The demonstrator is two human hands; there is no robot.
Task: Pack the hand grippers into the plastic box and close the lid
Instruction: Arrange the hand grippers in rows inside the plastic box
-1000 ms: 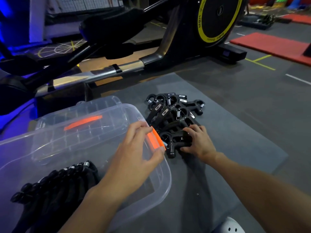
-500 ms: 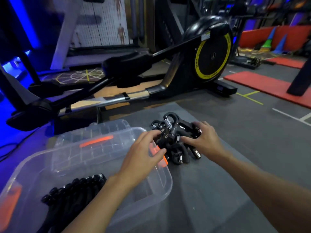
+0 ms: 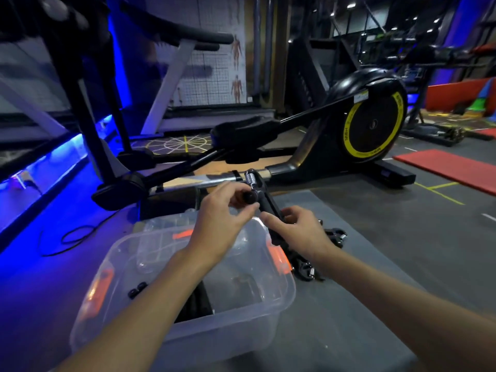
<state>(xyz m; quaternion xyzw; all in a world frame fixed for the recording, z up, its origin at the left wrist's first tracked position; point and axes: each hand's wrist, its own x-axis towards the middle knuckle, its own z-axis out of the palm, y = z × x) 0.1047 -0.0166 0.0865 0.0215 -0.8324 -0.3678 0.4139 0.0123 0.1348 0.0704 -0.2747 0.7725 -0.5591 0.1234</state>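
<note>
Both my hands hold a black hand gripper (image 3: pixel 264 202) with a steel spring, raised above the far rim of the clear plastic box (image 3: pixel 279 302). My left hand (image 3: pixel 222 224) pinches one handle end. Around the other handle curls my right hand (image 3: pixel 300 232). Several black hand grippers (image 3: pixel 193 304) lie inside the box at its near left, partly hidden by my left forearm. More hand grippers (image 3: pixel 308 269) lie in a pile on the grey mat to the right of the box, partly behind my right hand. The clear lid (image 3: pixel 163 226) with an orange clip lies behind the box.
A black elliptical trainer (image 3: pixel 370 127) with a yellow-ringed wheel stands just beyond the grey mat (image 3: pixel 349 318). A red mat (image 3: pixel 451 167) lies on the floor at right. A black cable (image 3: pixel 69 237) loops on the floor at left, under blue lighting.
Both hands left the pile and the box rim and lifted one hand gripper up over the box. The camera view tilted upward.
</note>
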